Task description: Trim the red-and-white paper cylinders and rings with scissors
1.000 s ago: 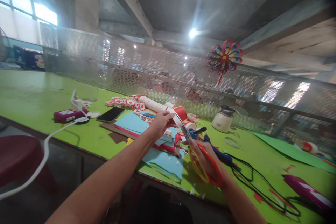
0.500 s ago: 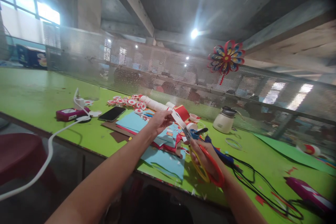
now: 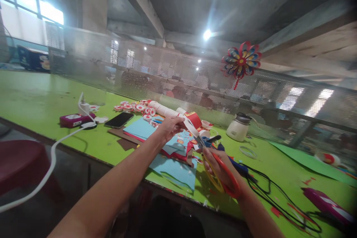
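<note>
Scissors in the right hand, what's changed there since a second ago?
A second ago the scissors had a blade along the white strip, reaching up near the left hand; now it no longer shows that far up, and more of the strip is exposed. Nothing was visibly picked up or let go: the right hand keeps the scissors, the left hand the strip. Phone and jug stayed put.

Behind the cream jug [image 3: 237, 130] runs a perforated panel [image 3: 156, 63], while a petalled ornament [image 3: 241, 61] shows above the jug, a green sheet [image 3: 304, 163] lies to its right, and well to its left are a dark phone [image 3: 119, 120], a purple block [image 3: 68, 120] and, farthest off, a maroon stool [image 3: 22, 163].
</note>
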{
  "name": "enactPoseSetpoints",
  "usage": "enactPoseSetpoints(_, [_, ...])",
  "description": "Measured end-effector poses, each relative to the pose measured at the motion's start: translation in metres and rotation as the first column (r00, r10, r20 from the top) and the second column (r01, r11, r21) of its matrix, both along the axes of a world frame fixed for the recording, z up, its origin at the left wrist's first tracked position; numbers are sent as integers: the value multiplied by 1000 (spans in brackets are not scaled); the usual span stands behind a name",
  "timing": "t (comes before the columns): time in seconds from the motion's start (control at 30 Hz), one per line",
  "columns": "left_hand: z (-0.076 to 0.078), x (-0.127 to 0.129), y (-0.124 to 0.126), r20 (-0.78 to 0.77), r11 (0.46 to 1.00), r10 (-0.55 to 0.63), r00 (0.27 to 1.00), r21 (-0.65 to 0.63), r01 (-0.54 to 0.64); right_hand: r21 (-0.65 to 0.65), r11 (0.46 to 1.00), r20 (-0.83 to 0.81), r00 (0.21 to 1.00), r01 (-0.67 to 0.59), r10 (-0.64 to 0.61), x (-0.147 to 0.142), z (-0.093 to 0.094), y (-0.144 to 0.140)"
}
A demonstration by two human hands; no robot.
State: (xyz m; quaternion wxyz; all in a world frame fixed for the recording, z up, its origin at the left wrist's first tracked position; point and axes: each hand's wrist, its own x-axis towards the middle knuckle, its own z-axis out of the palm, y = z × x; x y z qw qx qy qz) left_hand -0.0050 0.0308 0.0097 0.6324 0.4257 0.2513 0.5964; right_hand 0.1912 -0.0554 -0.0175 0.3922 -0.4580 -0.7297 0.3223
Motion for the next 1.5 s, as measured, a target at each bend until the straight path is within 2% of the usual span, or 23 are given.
enactPoseSetpoints(0.23, [-3,1,2,-12,999,13,1000,40,-13,15,1000,-21,1000,23,-23,-4,-4,0])
enactPoseSetpoints(0.43, [0,1,0,-42,996,11,999,87,-7,56,998,41,998,40,-42,-1,-4,3])
enactPoseSetpoints(0.67, [-2,5,-4,-141,983,52,989,183,-26,46,998,3,999,32,-33,-2,-2,1])
enactPoseSetpoints(1.07, [-7,12,-1,-93,980,80,992,187,-62,-3,997,-81,994,73,-73,-8,-3,-3])
enactPoseSetpoints(1.5, [-6,14,-6,-58,987,83,995,140,-74,-72,997,-128,991,17,-26,-7,-2,-3])
